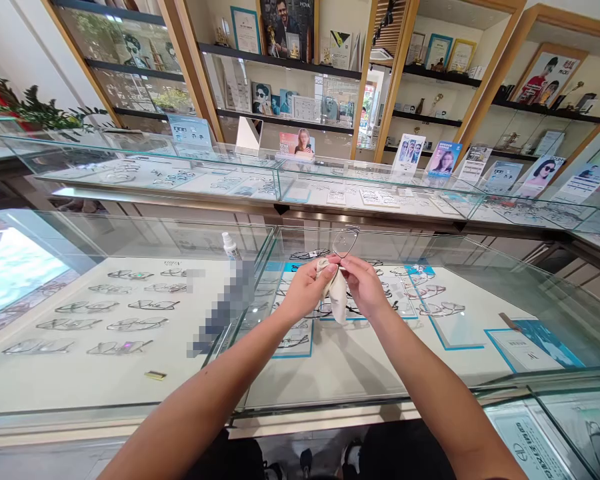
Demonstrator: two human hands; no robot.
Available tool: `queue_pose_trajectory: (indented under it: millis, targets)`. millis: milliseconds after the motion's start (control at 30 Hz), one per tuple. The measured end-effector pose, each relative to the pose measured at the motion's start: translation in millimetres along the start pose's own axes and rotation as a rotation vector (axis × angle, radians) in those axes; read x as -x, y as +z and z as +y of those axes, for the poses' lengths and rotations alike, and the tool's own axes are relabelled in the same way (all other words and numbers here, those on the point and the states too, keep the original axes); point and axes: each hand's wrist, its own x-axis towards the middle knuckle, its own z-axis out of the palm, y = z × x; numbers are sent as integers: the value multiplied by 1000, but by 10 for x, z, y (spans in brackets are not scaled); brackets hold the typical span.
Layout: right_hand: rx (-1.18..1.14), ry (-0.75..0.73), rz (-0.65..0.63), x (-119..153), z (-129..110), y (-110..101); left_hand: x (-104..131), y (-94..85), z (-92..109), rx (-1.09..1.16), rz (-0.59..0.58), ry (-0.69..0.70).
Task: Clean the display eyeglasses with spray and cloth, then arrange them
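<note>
Eyeglasses held above glass tabletop, visible rim projecting far; long axis unclear. Left hand pinches cloth; right hand pinches eyeglasses. Both equally near.

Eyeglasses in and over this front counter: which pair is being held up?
The thin-rimmed, clear-lensed eyeglasses held between the left hand and right hand, with a cream cloth; the other pairs lie inside the clear glass display counter.

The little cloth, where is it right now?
Just right of the middle of the head view, the pale cloth hangs between the left hand and right hand, below the held-up glasses.
</note>
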Motion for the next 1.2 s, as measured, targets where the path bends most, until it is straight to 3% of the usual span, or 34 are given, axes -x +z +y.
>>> queue_pose_trajectory:
  millis: [300,433,633,900,1067,1200]
  targets:
    - [-37,32,94,-56,21,-97,5,-60,52,47,-249,-23]
    - [-29,30,107,-64,13,-109,20,-57,41,90,-299,-71]
    - [-50,63,120,-25,44,-31,29,-4,-32,159,-215,-100]
    - [4,-1,33,9,77,27,14,18,-42,-4,-2,7]
    - [-4,19,45,11,42,22,-11,-9,-7,-51,4,18]
    - [-43,65,101,-10,26,-19,-21,-47,0,-54,-117,33]
